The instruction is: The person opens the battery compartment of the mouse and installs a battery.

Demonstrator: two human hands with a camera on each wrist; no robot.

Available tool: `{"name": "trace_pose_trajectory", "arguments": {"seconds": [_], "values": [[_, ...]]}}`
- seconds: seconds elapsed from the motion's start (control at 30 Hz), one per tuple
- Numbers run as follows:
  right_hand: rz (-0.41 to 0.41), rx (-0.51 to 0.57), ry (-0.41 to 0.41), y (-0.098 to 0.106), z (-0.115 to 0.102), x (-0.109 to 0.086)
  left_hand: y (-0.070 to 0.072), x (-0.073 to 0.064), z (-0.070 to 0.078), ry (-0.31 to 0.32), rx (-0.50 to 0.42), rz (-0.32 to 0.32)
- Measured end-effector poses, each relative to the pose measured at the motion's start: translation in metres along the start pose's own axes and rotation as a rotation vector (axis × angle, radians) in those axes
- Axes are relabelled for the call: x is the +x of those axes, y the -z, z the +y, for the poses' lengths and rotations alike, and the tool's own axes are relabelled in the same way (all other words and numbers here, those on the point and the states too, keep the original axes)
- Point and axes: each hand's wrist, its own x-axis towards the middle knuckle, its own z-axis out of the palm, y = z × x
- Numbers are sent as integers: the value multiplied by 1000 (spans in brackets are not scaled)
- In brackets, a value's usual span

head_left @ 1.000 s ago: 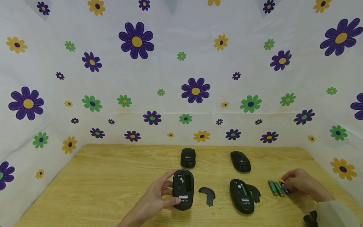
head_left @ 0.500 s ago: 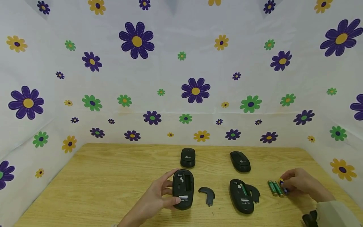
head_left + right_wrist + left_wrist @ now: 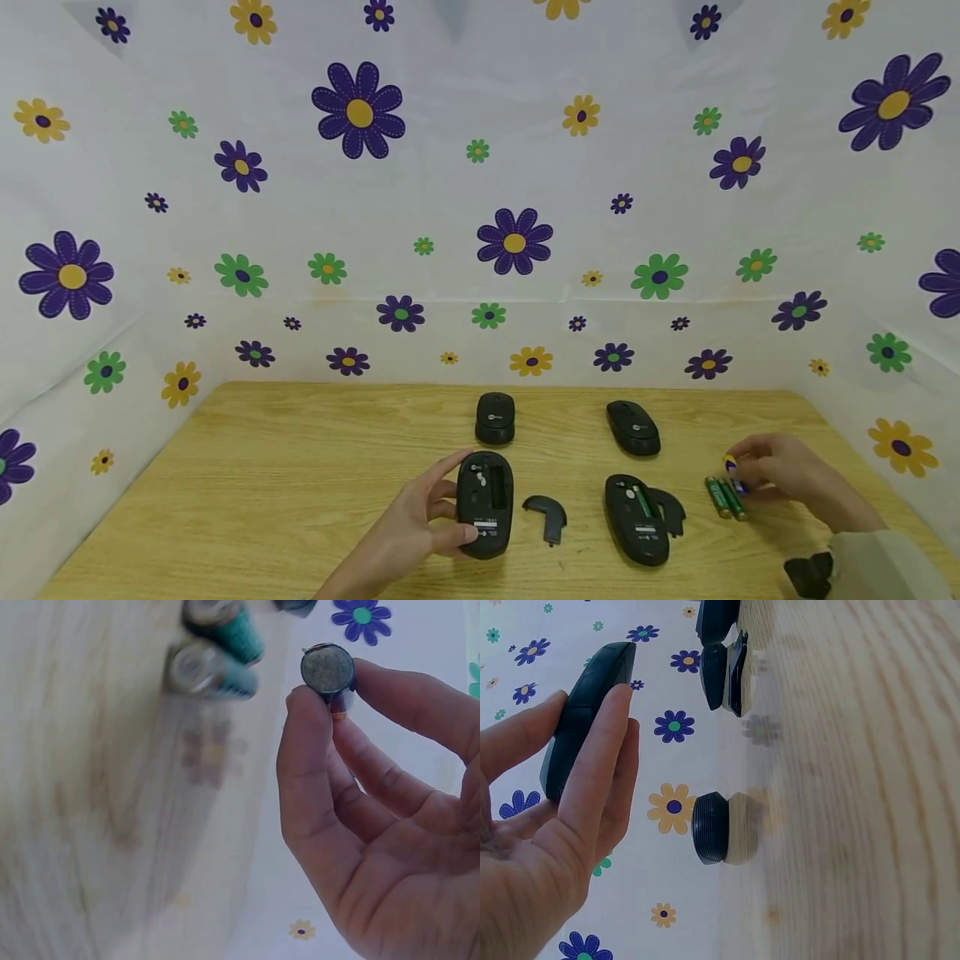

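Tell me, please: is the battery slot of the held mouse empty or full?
Empty: the slot in the mouse is uncovered and shows only a dark hollow.

Flowered backdrop (image 3: 420, 192) behind wooden tabletop (image 3: 270, 458)

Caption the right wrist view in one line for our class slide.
Right hand pinches a battery seen end-on; two green batteries lie on the wooden table.

Battery slot (image 3: 498, 488) bared, an oval black plastic mouse (image 3: 484, 515) is held in left hand (image 3: 414, 518); toward the desk's (image 3: 300, 467) right edge, a blue-and-yellow cylindrical battery (image 3: 328, 667) is pinched in right hand (image 3: 787, 475).
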Motion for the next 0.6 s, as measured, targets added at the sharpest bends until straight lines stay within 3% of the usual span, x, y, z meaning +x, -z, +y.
{"name": "trace_pose_trajectory", "arguments": {"seconds": [0.6], "values": [[-7, 88, 116, -11, -31, -8, -2, 0, 0, 8, 16, 0]]}}
